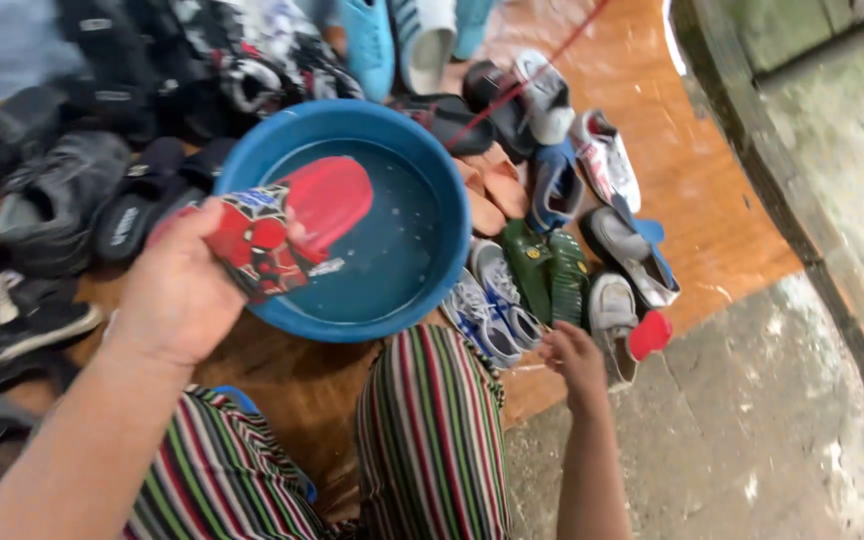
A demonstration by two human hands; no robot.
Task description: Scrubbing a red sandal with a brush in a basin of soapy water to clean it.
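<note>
My left hand (180, 290) grips a red slipper (292, 225) with a dark printed strap and holds it over the blue basin (432, 190), which has water in it. My right hand (574, 355) hangs low beside my striped-trousered knee (432, 420), fingers loosely curled, holding nothing I can see. It is close to a white shoe (614, 310) and a small red object (649, 333) on the floor.
Many shoes and sandals ring the basin: black ones (52, 200) at left, blue-white sneakers (487, 310), green shoes (547, 270), orange sandals (492, 190), white sneakers (607, 160). A red cord (532, 70) crosses above. Grey concrete (752, 420) lies to the right.
</note>
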